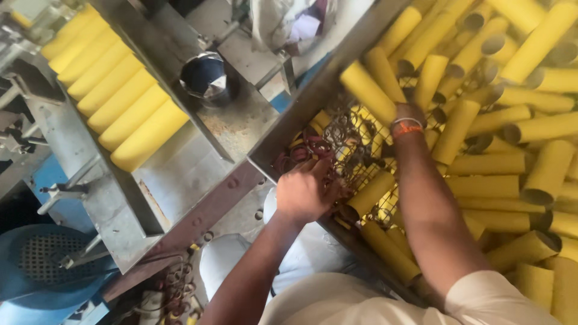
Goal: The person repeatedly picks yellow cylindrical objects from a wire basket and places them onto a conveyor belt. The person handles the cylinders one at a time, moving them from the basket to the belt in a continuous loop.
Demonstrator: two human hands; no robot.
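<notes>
Nearest, the left hand is curled, fingers bunched down in a tangle of red bands at the bin's corner; whether it pinches one I cannot tell. Just beside it lies a yellow tube, long axis slanting up to the right. Farther in, the right hand grips another tube, its axis running up-left from the wrist. Beyond lies the loose tube heap; across the metal frame, a tube row lies side by side.
</notes>
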